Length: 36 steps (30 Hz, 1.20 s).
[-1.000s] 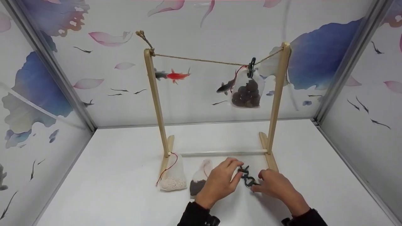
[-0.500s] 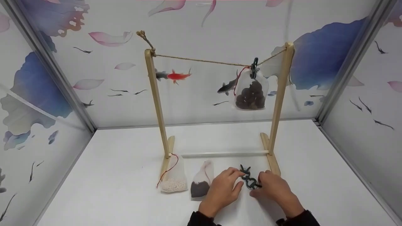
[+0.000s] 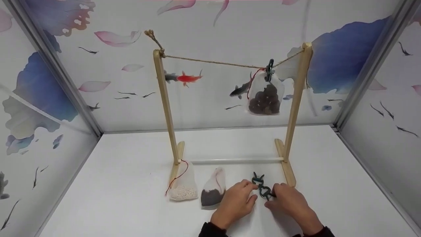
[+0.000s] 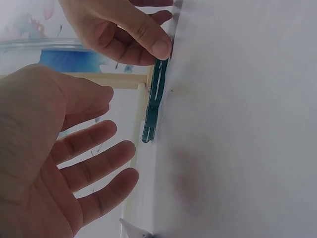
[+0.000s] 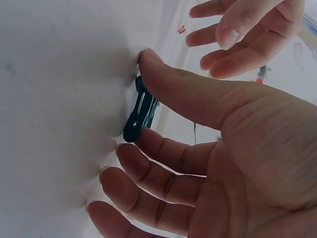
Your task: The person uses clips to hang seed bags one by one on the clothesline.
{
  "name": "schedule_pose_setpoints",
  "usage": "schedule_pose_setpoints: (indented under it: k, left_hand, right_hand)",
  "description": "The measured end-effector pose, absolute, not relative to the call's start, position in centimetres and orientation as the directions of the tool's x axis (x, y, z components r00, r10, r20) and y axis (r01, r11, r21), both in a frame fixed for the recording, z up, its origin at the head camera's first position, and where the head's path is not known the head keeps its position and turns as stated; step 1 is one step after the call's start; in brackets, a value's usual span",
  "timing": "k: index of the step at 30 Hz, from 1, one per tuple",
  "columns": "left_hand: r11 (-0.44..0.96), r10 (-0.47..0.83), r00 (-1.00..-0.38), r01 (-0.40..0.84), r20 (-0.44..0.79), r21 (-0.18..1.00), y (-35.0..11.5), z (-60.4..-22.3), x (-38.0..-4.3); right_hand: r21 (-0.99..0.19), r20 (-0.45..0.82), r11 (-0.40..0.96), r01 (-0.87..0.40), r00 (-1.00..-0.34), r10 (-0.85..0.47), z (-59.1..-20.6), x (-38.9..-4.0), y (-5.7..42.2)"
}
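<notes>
Two on the table (image 3: pixel 111 194): the farther spring clip (image 3: pixel 258 179), dark green, handles toward 12 o'clock; the nearer spring clip (image 3: pixel 267 195), alike, at its 5 o'clock. Whether they touch or interlock cannot be told.
Clock datum: head view, centred on the pair, 12 pointing away from the wearer.
Left hand: (image 3: pixel 235 204) at 8 o'clock, fingers parted and relaxed, nothing held; forefinger just beside the clips, contact not confirmed.
Right hand: (image 3: pixel 291 200) at 4 o'clock, thumb and forefinger curled about the handles of the nearer spring clip, remaining fingers loosely bent. Firmness of hold not determinable.
Hanging bag: translucent drawstring bag of brown balls (image 3: pixel 264 102) at 12 o'clock, held on the sagging rope (image 3: pixel 210 61) by one upright rope clip (image 3: pixel 269 69).
Table bags: bag of black grains (image 3: pixel 210 199) toward 9 o'clock, partly overlapped by the left hand; bag of white granules (image 3: pixel 183 193) beyond it, against the foot of the wooden stand (image 3: pixel 166 108).
Clip risk: if the two rings are caught together, lifting one would probably drag the other; an off-centre squeeze on the handles could make the clip twist away.
Rope risk: the load sits near the right post, so a knock to the stand could slide the bag along the slope or loosen its single clip.
Bag risk: a leftward sweep of the left hand could topple or push the black grains.
</notes>
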<state>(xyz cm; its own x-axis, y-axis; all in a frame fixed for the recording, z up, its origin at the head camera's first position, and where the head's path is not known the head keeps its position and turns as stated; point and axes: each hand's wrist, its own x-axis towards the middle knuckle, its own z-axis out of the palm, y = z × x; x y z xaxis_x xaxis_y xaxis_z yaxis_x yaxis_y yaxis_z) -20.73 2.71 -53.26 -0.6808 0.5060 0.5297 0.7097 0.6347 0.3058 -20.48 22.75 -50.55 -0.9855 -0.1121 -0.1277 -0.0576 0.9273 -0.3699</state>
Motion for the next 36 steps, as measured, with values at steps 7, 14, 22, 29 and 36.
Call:
schedule_pose_setpoints:
  k: [7, 14, 22, 29, 36]
  left_hand:
    - [0.657, 0.511, -0.683, 0.702, 0.522, 0.275, 2.6, -53.5, -20.8]
    - [0.724, 0.526, -0.734, 0.652, 0.430, 0.228, 2.3, -53.4, -20.6]
    - [0.748, 0.533, -0.773, 0.621, 0.345, 0.235, 1.6, -53.0, -20.4]
    - [0.719, 0.545, -0.792, 0.610, 0.274, 0.333, 1.0, -52.8, -20.3]
    - [0.646, 0.581, -0.773, 0.628, 0.253, 0.435, 0.2, -52.1, -20.7]
  right_hand:
    - [-0.369, -0.122, 0.927, -0.072, -0.985, -0.125, -50.3, -20.7, 22.6]
    - [-0.354, -0.094, 0.929, -0.106, -0.985, -0.148, -50.3, -20.5, 22.7]
    - [-0.347, -0.074, 0.925, -0.153, -0.979, -0.190, -50.0, -20.5, 22.2]
    - [-0.362, 0.031, 0.872, -0.330, -0.939, -0.342, -49.5, -19.9, 21.9]
    - [-0.371, 0.093, 0.826, -0.424, -0.902, -0.421, -49.1, -19.6, 22.1]
